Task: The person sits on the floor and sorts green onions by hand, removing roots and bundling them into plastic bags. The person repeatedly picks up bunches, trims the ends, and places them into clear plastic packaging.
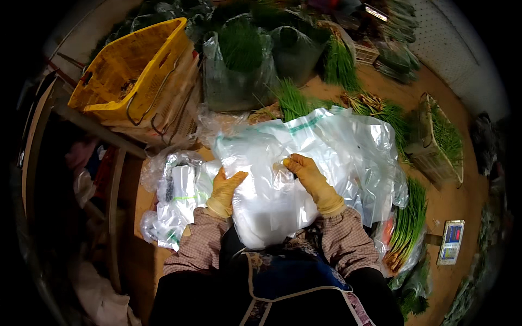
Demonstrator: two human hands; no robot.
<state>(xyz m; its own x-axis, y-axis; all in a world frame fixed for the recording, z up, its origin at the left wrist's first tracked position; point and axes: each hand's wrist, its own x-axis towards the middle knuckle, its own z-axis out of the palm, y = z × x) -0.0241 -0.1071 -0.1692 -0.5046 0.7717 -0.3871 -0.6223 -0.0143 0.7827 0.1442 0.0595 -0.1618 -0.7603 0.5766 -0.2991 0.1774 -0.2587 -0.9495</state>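
The bags (255, 198) are thin, glossy, milky film, softly creased; the rubber-gloved left hand (224, 190) clasps their side, the right hand (311, 179) pinches an edge closed.

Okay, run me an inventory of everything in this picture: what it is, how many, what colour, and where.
Bag stack: one, whitish clear, between the hands
Loose plastic: count unclear, clear with green bands, ahead and right
Plastic bundle: one, clear and silvery, left
Yellow crate: one, upper left
Tall sacks: at least two, clear, greens inside, top centre
Long greens: several bunches, green, right and top
Basket: one, pale, right
Display device: one, white and blue, lower right
Dark edges: contents unclear
Apron: one, blue patterned, lap
Left hand: one, yellow-gloved, stack's left edge
Right hand: one, yellow-gloved, stack's upper right
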